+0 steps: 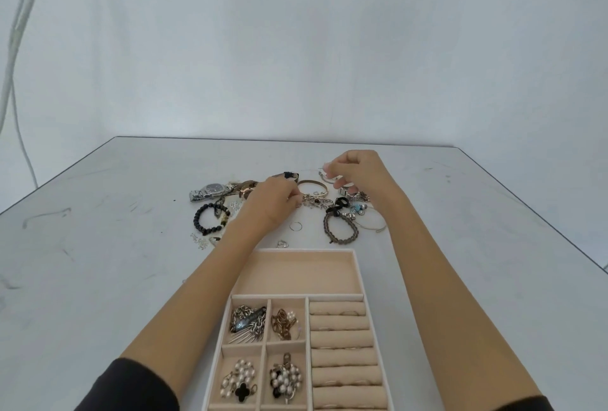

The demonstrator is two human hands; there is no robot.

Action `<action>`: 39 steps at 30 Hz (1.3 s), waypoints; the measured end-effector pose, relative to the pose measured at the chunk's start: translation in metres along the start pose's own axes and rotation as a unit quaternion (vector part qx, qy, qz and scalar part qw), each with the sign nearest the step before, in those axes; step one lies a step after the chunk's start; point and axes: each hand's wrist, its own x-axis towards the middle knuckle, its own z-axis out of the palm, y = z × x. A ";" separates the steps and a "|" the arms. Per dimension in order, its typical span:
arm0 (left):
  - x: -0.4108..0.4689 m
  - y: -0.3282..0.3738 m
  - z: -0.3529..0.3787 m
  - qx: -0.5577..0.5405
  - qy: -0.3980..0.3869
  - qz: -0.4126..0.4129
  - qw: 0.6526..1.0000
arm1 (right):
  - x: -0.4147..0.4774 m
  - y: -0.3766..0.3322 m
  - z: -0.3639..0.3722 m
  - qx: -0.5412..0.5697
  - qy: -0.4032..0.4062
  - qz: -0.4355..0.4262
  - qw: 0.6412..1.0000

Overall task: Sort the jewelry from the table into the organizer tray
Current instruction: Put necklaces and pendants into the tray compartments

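Right hand [355,170] is pinching a silver bangle [329,176] at the far side of the jewelry pile [316,200], fingers curled tight. Left hand [273,203] is digging into that pile with curled fingers, can't tell if it's got anything. Organizer tray [306,250] is sitting on the table [98,246] right in front of the pile, with its small compartments partly filled.

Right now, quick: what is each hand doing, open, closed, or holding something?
Left hand: fingers curled at the jewelry pile; grip cannot be told.
Right hand: pinching a silver bangle.
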 end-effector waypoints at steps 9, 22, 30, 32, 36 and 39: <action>-0.002 -0.001 -0.016 -0.155 0.058 -0.057 0.985 | 0.000 -0.001 -0.001 -0.006 -0.011 0.002 1.000; -0.001 0.021 -0.078 -0.409 0.123 -0.072 0.901 | 0.000 -0.002 -0.006 0.004 -0.012 0.008 1.000; -0.031 0.037 -0.131 -0.438 0.177 -0.011 0.881 | -0.011 -0.021 -0.010 0.067 -0.035 -0.034 0.997; -0.051 0.036 -0.134 -0.447 0.186 0.001 0.875 | -0.017 -0.029 -0.010 0.076 -0.039 -0.048 0.995; -0.093 0.027 -0.125 -0.449 0.197 -0.014 0.872 | -0.034 -0.041 -0.008 0.080 -0.036 -0.076 0.993; -0.120 0.021 -0.113 -0.447 0.213 -0.035 0.868 | -0.054 -0.043 -0.005 0.090 -0.044 -0.091 0.991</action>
